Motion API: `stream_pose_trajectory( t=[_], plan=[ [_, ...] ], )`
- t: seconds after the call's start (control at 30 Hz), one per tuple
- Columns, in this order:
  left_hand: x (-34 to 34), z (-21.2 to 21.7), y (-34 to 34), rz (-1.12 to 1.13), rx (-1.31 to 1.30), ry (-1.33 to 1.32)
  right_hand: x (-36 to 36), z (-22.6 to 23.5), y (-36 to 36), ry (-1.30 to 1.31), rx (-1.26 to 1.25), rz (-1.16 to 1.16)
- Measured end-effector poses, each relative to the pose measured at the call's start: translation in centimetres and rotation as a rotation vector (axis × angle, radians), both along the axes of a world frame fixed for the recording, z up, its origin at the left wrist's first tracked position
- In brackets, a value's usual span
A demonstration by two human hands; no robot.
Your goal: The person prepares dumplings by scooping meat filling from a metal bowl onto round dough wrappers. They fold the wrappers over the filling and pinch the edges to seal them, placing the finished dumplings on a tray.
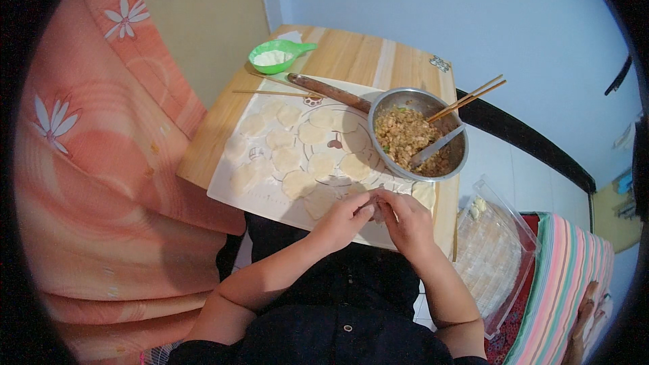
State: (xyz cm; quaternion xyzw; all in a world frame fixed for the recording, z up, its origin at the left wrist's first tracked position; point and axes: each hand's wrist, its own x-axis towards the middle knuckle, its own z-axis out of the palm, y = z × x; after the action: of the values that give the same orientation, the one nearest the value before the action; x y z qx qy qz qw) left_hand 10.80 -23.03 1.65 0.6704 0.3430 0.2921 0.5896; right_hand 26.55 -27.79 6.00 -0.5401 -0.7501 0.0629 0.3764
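Observation:
My left hand (343, 220) and my right hand (407, 222) meet over the near edge of the white mat (236, 189). Their fingers pinch together around what looks like a dumpling (377, 215), mostly hidden by the fingers. Several round dough wrappers (280, 138) lie spread over the mat, some close beyond my left hand. Past my right hand stands a metal bowl (374, 136) of minced filling (404, 134). A pair of chopsticks (473, 96) and a grey-handled utensil (438, 145) lean in it.
A wooden rolling pin (330, 91) lies behind the wrappers, against the bowl. Near the far edge of the wooden table (358, 51) sits a green scoop (297, 48) of white flour. A clear plastic tray (497, 257) is low at the right. An orange curtain (128, 182) hangs on the left.

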Motion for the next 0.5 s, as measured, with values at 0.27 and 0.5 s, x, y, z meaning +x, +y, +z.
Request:
stream_pose_trajectory(
  t=[0.27, 0.5],
  plan=[
    [0.16, 0.63, -0.31, 0.035, -0.05, -0.137, -0.33, 0.32, -0.25, 0.253, -0.115, -0.062],
    [0.14, 1.01, -0.45, 0.055, 0.083, -0.072, -0.46, 0.42, -0.48, 0.029, 0.039, -0.038]
  ],
)
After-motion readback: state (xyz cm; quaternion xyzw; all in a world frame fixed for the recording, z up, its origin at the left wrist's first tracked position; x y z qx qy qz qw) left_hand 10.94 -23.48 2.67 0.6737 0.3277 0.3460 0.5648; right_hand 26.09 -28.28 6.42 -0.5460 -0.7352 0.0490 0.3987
